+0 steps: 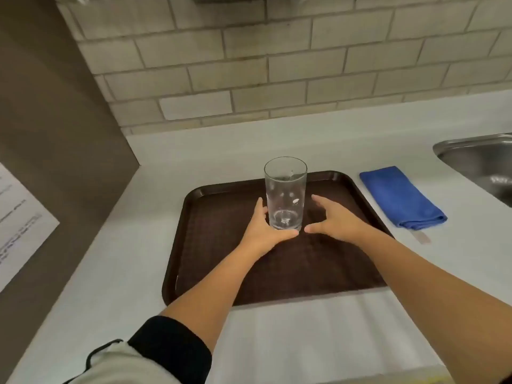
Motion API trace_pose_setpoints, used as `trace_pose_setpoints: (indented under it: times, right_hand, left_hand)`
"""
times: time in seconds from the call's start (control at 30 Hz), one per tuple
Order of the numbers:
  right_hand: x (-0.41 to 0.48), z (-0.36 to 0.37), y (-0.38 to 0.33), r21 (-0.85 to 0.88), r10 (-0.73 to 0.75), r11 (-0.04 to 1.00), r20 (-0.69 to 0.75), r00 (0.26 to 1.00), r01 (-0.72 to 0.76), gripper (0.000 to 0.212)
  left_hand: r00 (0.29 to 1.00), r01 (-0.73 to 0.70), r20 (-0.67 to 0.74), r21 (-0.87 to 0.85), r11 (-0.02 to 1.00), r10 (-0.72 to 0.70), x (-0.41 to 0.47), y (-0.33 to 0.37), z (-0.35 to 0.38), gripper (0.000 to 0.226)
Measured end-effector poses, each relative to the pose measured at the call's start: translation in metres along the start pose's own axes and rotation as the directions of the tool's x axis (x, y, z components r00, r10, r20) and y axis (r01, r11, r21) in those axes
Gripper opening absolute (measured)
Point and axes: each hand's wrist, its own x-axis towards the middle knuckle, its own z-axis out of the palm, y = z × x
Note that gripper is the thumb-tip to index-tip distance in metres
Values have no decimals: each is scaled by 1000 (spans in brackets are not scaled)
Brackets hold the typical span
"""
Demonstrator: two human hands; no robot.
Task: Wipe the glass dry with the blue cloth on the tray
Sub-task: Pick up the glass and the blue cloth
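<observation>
A tall clear glass (285, 189) stands upright near the back of a dark brown tray (216, 261) on the white counter. My left hand (263, 228) wraps the glass's base, thumb in front and fingers on its left side. Just right of the glass, my right hand (335, 220) is open with its fingers apart; thumb and fingertips sit close to the glass but do not touch it. A folded blue cloth (401, 198) lies on the counter to the right of the tray, off it.
A steel sink (482, 162) is set into the counter at the far right. A tiled wall (277, 65) runs behind the counter. A brown panel (55, 134) with a white paper sheet (16, 225) stands on the left.
</observation>
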Motion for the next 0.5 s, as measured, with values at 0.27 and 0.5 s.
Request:
trace_pose_setpoints:
  times: [0.27, 0.5]
  right_hand:
    - [32, -67, 25, 61, 2, 998, -180, 984, 9, 59]
    - [66, -106, 87, -458, 298, 795, -276, 914, -398, 59]
  left_hand:
    - [992, -74, -102, -10, 997, 73, 25, -6, 14, 85]
    - [985, -67, -162, -46, 997, 58, 19, 7, 13, 69]
